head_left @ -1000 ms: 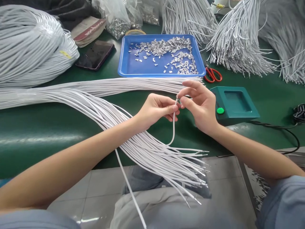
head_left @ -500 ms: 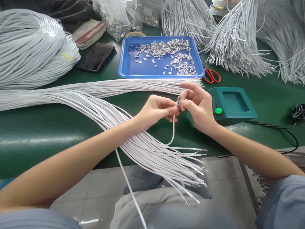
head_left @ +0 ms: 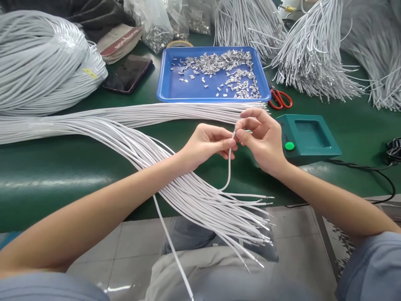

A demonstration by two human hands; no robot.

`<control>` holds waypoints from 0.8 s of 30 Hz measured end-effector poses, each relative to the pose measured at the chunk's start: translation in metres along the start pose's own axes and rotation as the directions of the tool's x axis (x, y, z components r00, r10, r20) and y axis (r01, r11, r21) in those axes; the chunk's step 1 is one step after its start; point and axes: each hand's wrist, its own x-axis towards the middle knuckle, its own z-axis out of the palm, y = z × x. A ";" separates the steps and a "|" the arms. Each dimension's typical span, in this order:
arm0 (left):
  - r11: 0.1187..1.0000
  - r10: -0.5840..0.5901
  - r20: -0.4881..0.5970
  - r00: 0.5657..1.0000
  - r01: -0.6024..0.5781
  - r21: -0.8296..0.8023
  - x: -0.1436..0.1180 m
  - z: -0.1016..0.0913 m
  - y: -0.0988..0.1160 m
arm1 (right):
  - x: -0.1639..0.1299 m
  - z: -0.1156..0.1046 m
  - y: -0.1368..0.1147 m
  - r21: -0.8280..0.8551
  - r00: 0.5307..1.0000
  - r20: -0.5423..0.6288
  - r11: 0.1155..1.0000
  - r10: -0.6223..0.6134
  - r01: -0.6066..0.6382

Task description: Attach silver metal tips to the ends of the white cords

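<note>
My left hand pinches a white wire close to its tip, between thumb and index finger. The wire hangs from there and curves down to a bundle of white wires under my left forearm. Right beside the tip, my right hand is closed, thumb against index finger. A small metal terminal shows as a glint between those fingers, mostly hidden. Bare metal ends stick out of the bundle at the table's front edge. A blue tray behind my hands bears many loose metal terminals.
Right of my hand stands a green device with a green button. Red-handled scissors lie by the tray. A phone and a large wire coil are left. More wire bundles hang at the back right.
My right fingers have shifted slightly at the wire tip, and the glinting metal now shows farther back between thumb and index finger. My left hand keeps its pinch on the wire.
</note>
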 end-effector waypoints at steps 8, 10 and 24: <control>0.999 -0.012 -0.123 0.992 0.006 -0.046 0.000 -0.001 0.002 | 0.001 -0.003 0.008 -0.093 0.996 -0.025 0.992 -0.086 0.083; 0.998 -0.002 -0.128 0.992 -0.006 -0.060 0.000 -0.001 0.003 | 0.000 -0.003 0.008 -0.144 0.990 -0.060 0.982 -0.130 0.120; 0.995 0.063 -0.041 0.997 -0.059 0.086 -0.002 -0.002 0.001 | 0.000 -0.006 0.006 -0.304 0.960 0.080 0.910 -0.269 0.281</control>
